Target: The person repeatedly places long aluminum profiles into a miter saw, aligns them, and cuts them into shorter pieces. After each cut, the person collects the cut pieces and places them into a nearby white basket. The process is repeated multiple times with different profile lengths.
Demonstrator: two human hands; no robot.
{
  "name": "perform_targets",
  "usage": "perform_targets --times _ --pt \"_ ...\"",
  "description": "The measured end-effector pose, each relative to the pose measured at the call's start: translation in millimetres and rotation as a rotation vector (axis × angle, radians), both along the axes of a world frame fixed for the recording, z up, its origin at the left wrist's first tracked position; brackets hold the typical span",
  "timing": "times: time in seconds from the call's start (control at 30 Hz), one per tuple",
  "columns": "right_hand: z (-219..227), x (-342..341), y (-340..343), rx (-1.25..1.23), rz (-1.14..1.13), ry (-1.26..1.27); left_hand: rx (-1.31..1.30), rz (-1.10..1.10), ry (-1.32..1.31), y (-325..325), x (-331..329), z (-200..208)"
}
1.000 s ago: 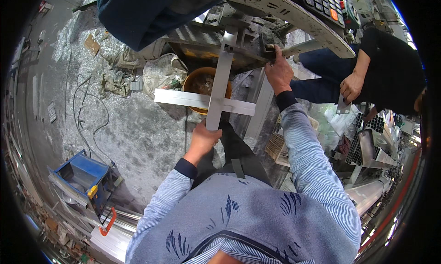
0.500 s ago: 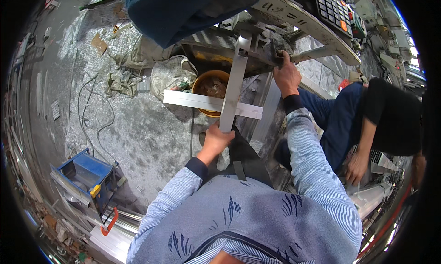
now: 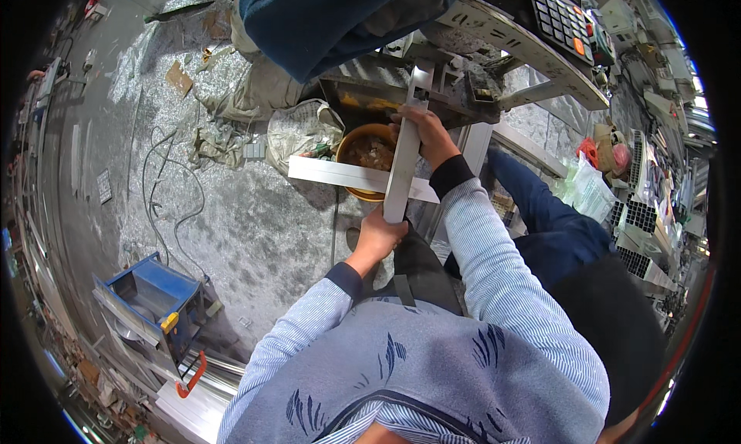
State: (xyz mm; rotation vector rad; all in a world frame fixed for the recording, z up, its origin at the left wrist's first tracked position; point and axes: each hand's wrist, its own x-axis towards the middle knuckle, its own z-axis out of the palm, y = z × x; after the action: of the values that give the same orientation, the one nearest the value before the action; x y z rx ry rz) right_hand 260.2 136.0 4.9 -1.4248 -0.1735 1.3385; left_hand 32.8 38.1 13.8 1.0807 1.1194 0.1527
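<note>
- Gripping the metal bar (image 3: 403, 164) at its near end: left hand (image 3: 381, 236), curled tight.
- Right hand (image 3: 428, 135) wraps it farther up.
- Bar's already across the white strip (image 3: 332, 173) over the bucket (image 3: 364, 196); neither hand's let go yet.

- The wearer's two bare hands (image 3: 381, 237) (image 3: 429, 137)
- Two crossed pale metal bars (image 3: 401, 166) (image 3: 332, 171)
- One round yellow bucket (image 3: 363, 195)
- One black rectangular calculator (image 3: 557, 19)
- One blue open-topped metal box (image 3: 171, 280)
- One curved orange handle (image 3: 193, 375)
</note>
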Motion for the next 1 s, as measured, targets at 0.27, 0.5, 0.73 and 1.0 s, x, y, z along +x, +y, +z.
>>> perform_targets --times 0.27,0.5,0.73,1.0 --pt "4 -4 3 0.056 0.043 0.130 -0.039 -0.008 0.032 4 1 6" --pt "-6 -3 4 0.035 0.026 0.127 0.001 0.006 0.031 3 2 6" --pt "-3 -3 5 0.026 0.034 0.106 0.003 -0.023 0.060 4 2 7" --pt "-1 -2 6 0.045 0.059 0.133 0.063 -0.012 0.058 -1 2 -2"
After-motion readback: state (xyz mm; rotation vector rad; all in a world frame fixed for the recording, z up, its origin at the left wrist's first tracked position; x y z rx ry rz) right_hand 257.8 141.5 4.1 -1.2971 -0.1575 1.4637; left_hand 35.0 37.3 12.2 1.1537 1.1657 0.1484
